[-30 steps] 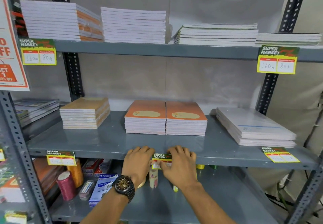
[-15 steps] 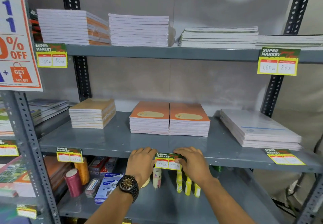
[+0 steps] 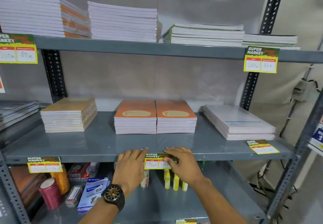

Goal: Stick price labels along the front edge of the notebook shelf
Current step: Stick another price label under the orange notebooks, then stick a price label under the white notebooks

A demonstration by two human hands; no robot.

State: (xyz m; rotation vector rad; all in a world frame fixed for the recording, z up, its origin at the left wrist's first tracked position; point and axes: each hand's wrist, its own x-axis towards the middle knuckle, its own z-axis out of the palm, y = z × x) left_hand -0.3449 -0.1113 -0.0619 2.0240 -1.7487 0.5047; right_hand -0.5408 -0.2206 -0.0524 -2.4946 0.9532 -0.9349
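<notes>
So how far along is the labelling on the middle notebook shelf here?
Done: a yellow-and-green price label hangs at the left of the grey metal shelf's front edge. In hand: the left hand and right hand press a centre price label on below the orange notebook stacks. Left: the right-hand label lies flat on the shelf, apparently not yet hung.

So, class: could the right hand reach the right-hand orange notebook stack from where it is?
Probably yes. The right hand rests at the shelf edge on the price label, and only bare shelf lies between it and the orange notebook stack.
</notes>
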